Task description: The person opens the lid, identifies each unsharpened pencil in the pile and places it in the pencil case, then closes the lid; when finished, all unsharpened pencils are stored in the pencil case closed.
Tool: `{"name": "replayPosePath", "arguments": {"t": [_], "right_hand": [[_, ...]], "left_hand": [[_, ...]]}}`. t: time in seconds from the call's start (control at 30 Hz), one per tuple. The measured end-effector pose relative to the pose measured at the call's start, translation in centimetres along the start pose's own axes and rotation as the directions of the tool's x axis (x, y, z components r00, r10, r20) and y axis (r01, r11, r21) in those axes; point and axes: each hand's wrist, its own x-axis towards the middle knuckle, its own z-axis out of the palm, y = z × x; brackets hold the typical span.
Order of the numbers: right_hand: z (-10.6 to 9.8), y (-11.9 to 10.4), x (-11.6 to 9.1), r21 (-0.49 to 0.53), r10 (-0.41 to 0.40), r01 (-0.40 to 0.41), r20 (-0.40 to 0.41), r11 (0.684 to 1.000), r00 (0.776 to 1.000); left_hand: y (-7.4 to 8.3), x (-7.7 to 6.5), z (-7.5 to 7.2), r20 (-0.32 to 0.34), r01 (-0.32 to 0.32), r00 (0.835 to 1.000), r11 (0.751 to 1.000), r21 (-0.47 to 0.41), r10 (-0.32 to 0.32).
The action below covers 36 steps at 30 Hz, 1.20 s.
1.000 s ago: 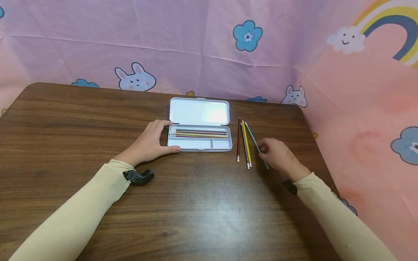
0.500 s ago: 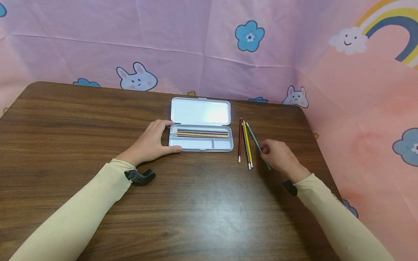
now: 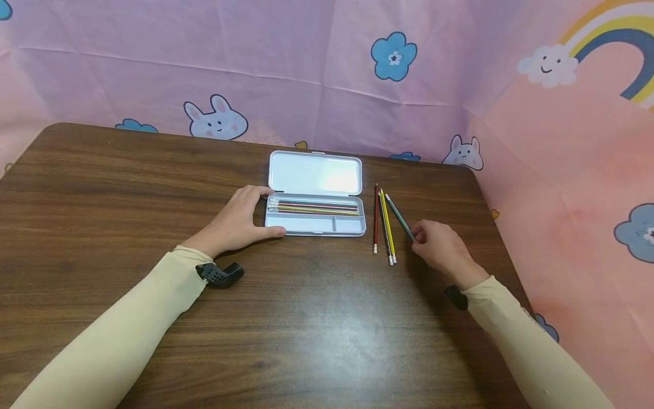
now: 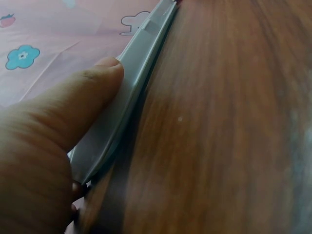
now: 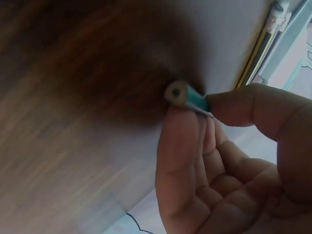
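A white pencil case [image 3: 309,226] lies open on the table, its lid tipped back and several pencils [image 3: 314,208] in the long rear compartment. My left hand [image 3: 230,222] grips its left end, thumb on the front wall and fingers at the back corner; in the left wrist view the thumb [image 4: 92,92] presses the wall. Right of the case, my right hand [image 3: 440,248] pinches a green pencil [image 3: 400,217] between thumb and fingers. The right wrist view shows this pencil's blunt end [image 5: 176,93], pale wood around a dark core.
Just left of the green pencil lie a red pencil [image 3: 376,218], a yellow pencil [image 3: 386,221] and a dark pencil [image 3: 384,230], eraser ends towards me. The wooden table [image 3: 306,318] meets a patterned cloth [image 3: 286,85] at the back and right.
My right hand has shifted slightly right with the green pencil, whose near end, seen below the hand before, is now hidden. The left hand stays on the case.
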Motion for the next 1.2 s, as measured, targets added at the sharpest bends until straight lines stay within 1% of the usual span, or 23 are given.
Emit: {"name": "replayPosePath", "arguments": {"t": [0.17, 0.3, 0.43, 0.57, 0.7, 0.8, 0.93, 1.03, 1.2], "right_hand": [[-0.3, 0.4, -0.3, -0.03, 0.002, -0.004, -0.067, 1.0, 0.998], [-0.6, 0.0, -0.1, -0.02, -0.041, 0.039, -0.136, 0.999, 0.99], [-0.8, -1.7, 0.6, -0.015, -0.133, 0.133, -0.195, 0.991, 0.972], [-0.6, -4.6, 1.7, -0.048, -0.241, 0.236, -0.223, 0.971, 0.945], [-0.2, -7.6, 2.8, -0.098, -0.349, 0.335, -0.221, 0.937, 0.911], [0.3, -9.4, 4.0, -0.156, -0.432, 0.405, -0.215, 0.901, 0.876], [0.9, -11.5, 5.5, -0.239, -0.52, 0.475, -0.186, 0.847, 0.834], [1.3, -12.5, 6.4, -0.28, -0.554, 0.505, -0.138, 0.817, 0.821], [1.6, -13.7, 7.4, -0.312, -0.567, 0.523, -0.064, 0.793, 0.821]], "left_hand": [[0.0, 0.0, 0.0, 0.0, 0.004, 1.0, 1.0, 0.005, -0.004], [0.0, -0.1, -0.1, 0.001, 0.005, 1.0, 1.0, 0.006, -0.005], [0.0, -0.1, -0.2, 0.002, 0.005, 1.0, 1.0, 0.006, -0.005], [0.0, -0.2, -0.2, 0.002, 0.007, 1.0, 1.0, 0.009, -0.007], [0.0, -0.2, -0.1, 0.002, 0.007, 1.0, 1.0, 0.011, -0.007], [-0.1, -0.2, 0.0, 0.0, 0.006, 1.0, 1.0, 0.011, -0.006], [-0.1, -0.2, -0.1, 0.0, 0.008, 1.0, 1.0, 0.01, -0.008], [0.0, -0.2, -0.2, 0.002, 0.004, 1.0, 1.0, 0.007, -0.004], [0.1, -0.3, -0.3, 0.001, 0.004, 1.0, 1.0, 0.003, -0.004]]}}
